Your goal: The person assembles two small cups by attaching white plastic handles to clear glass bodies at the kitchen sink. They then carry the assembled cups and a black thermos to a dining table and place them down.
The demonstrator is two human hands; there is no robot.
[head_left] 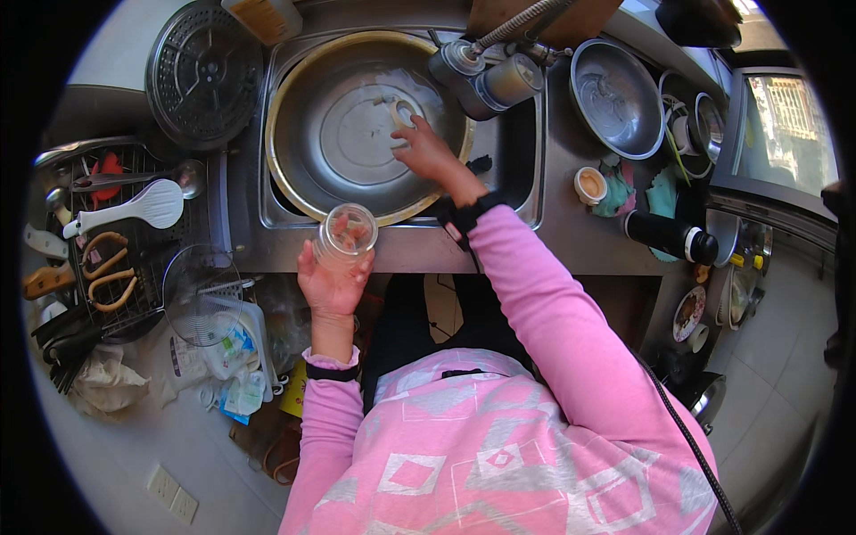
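Observation:
My left hand [328, 292] holds a clear, round see-through jar [348, 230] by its sides, its round end up, in front of the sink's near edge. Over a large metal basin [308, 134] with a yellowish rim, my right hand [431, 153] has its fingertips on a pale ring-shaped piece [395, 110], possibly a lid. Whether that ring touches the basin floor, I cannot tell. Small pale bits lie beside it in the basin, which sits in the steel sink [526, 192].
A faucet [462, 59] with a cylindrical attachment hangs over the basin's far right. To the right are a metal bowl [617, 96], a small orange-filled cup [590, 185] and a black bottle [664, 234]. A rack [152, 236] with utensils and a perforated steamer plate [205, 76] are at left.

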